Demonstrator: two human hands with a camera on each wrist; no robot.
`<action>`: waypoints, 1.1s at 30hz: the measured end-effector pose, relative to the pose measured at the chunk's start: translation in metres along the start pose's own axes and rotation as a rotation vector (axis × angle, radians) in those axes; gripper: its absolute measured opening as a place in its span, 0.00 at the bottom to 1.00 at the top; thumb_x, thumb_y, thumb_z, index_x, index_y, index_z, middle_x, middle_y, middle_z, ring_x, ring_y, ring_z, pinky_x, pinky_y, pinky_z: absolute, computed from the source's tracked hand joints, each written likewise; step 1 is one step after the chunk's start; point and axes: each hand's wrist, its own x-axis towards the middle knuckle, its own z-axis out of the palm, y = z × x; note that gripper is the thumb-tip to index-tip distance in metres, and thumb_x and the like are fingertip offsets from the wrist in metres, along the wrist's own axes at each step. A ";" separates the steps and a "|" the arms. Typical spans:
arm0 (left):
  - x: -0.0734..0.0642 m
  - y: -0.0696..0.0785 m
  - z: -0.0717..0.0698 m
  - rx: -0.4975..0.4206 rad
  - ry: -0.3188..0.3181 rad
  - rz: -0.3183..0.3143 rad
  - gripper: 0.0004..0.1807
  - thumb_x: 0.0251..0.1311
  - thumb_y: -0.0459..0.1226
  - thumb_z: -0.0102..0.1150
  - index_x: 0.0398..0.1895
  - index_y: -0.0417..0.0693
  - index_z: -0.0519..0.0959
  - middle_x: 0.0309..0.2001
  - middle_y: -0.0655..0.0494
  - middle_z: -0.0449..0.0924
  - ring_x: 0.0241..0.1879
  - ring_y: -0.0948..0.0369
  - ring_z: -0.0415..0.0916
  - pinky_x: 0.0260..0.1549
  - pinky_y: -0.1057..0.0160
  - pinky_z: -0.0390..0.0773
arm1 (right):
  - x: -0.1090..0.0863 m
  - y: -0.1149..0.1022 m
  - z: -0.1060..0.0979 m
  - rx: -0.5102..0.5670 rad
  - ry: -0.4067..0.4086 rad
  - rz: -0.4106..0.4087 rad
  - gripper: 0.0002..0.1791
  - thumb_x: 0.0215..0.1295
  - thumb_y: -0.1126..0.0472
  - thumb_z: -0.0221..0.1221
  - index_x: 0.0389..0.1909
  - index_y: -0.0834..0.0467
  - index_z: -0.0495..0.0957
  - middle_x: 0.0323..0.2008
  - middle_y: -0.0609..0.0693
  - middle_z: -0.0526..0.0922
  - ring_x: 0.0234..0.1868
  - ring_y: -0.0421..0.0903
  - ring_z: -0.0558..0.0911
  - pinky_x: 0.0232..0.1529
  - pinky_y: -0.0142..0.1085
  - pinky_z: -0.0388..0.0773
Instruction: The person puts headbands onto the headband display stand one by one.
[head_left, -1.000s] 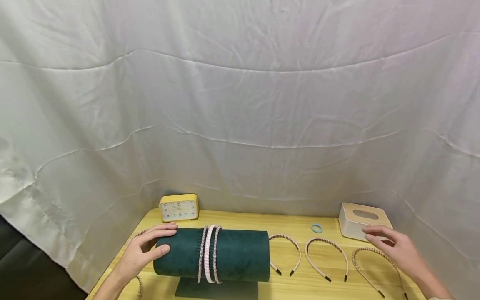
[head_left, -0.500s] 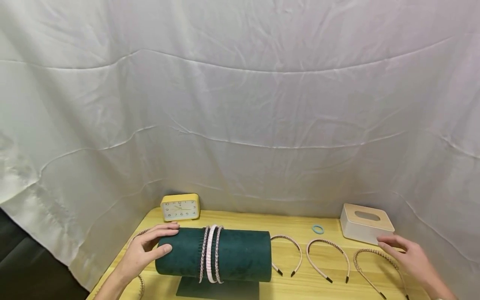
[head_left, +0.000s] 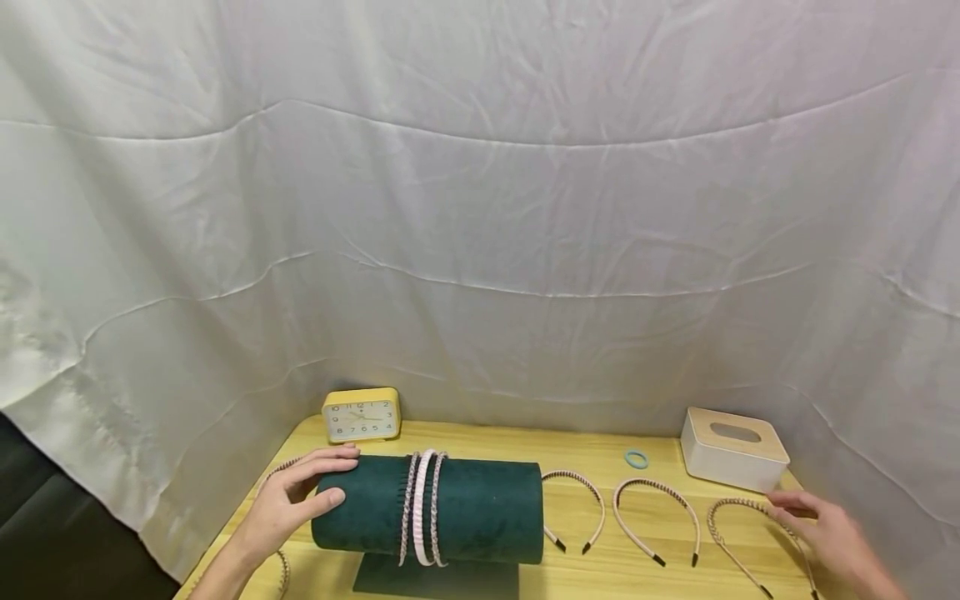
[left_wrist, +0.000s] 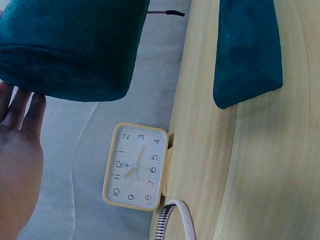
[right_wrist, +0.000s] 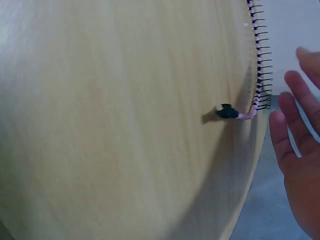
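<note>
My left hand (head_left: 288, 500) rests against the left end of a dark green velvet roll stand (head_left: 487, 508), fingers on top and thumb on the front. In the left wrist view its straight fingers touch the roll. Three headbands, the middle one a pale pink headband (head_left: 422, 517), sit around the roll. On the right, my right hand (head_left: 821, 529) reaches to the braided headband (head_left: 716, 533) lying on the table, near its upper right side. The right wrist view has these fingers extended and apart from the toothed headband (right_wrist: 256, 65), with nothing held.
Two more headbands, a nearer headband (head_left: 596, 504) and a toothed headband (head_left: 617, 508), lie right of the stand. A blue ring (head_left: 636, 459), a white box with a wooden lid (head_left: 723, 467) and a yellow clock (head_left: 362, 415) stand towards the back. Another headband (head_left: 283, 571) is partly behind my left arm.
My right hand has moved right and down, from in front of the white box to beside the rightmost headband. The left hand stays on the roll.
</note>
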 end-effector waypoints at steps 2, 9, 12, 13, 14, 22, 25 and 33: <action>0.000 0.000 0.000 0.001 0.002 0.000 0.22 0.68 0.19 0.62 0.63 0.37 0.84 0.69 0.55 0.83 0.70 0.72 0.77 0.70 0.78 0.72 | 0.001 0.003 0.002 -0.016 -0.019 0.011 0.20 0.77 0.48 0.68 0.55 0.59 0.88 0.45 0.43 0.92 0.41 0.16 0.74 0.37 0.24 0.72; 0.000 0.001 0.000 0.000 0.001 -0.003 0.22 0.68 0.19 0.62 0.63 0.37 0.84 0.69 0.53 0.83 0.70 0.72 0.77 0.70 0.78 0.72 | 0.003 0.011 0.008 -0.058 -0.100 0.071 0.23 0.76 0.45 0.68 0.58 0.59 0.88 0.51 0.57 0.92 0.39 0.17 0.75 0.40 0.29 0.77; 0.001 0.002 0.000 0.001 0.003 -0.002 0.22 0.68 0.19 0.62 0.63 0.37 0.85 0.69 0.53 0.83 0.70 0.71 0.77 0.70 0.78 0.72 | 0.003 0.010 0.008 -0.066 -0.128 0.096 0.24 0.76 0.44 0.67 0.59 0.59 0.88 0.52 0.58 0.92 0.39 0.18 0.75 0.42 0.33 0.78; 0.001 0.002 0.001 0.000 0.005 -0.003 0.22 0.68 0.19 0.62 0.63 0.37 0.85 0.69 0.53 0.83 0.70 0.71 0.77 0.70 0.78 0.73 | 0.004 0.009 0.008 -0.063 -0.132 0.096 0.24 0.77 0.44 0.67 0.58 0.60 0.87 0.52 0.58 0.92 0.38 0.19 0.76 0.42 0.33 0.79; 0.001 0.002 0.001 -0.001 0.006 -0.005 0.22 0.68 0.19 0.62 0.63 0.37 0.85 0.69 0.53 0.83 0.70 0.71 0.77 0.69 0.78 0.73 | 0.004 0.009 0.008 -0.061 -0.132 0.094 0.23 0.77 0.45 0.67 0.58 0.60 0.87 0.51 0.57 0.92 0.38 0.19 0.76 0.41 0.33 0.79; 0.000 0.000 0.000 -0.006 0.000 0.016 0.22 0.68 0.18 0.62 0.63 0.35 0.84 0.69 0.52 0.83 0.71 0.71 0.77 0.70 0.78 0.72 | 0.007 0.014 0.013 -0.111 -0.070 0.054 0.11 0.73 0.59 0.69 0.51 0.59 0.88 0.45 0.55 0.93 0.34 0.17 0.73 0.43 0.40 0.79; 0.000 0.000 0.000 -0.005 -0.003 0.009 0.22 0.68 0.18 0.62 0.63 0.36 0.84 0.69 0.54 0.83 0.70 0.71 0.77 0.70 0.78 0.72 | 0.009 0.015 0.013 -0.111 -0.080 0.067 0.10 0.72 0.60 0.69 0.50 0.59 0.88 0.44 0.55 0.92 0.34 0.20 0.75 0.44 0.44 0.80; 0.000 0.002 0.000 -0.002 -0.005 0.001 0.22 0.68 0.18 0.62 0.63 0.36 0.84 0.70 0.55 0.83 0.71 0.72 0.76 0.70 0.78 0.72 | 0.006 0.017 0.007 -0.124 -0.092 0.058 0.08 0.73 0.61 0.67 0.48 0.59 0.86 0.44 0.55 0.91 0.36 0.24 0.77 0.44 0.47 0.79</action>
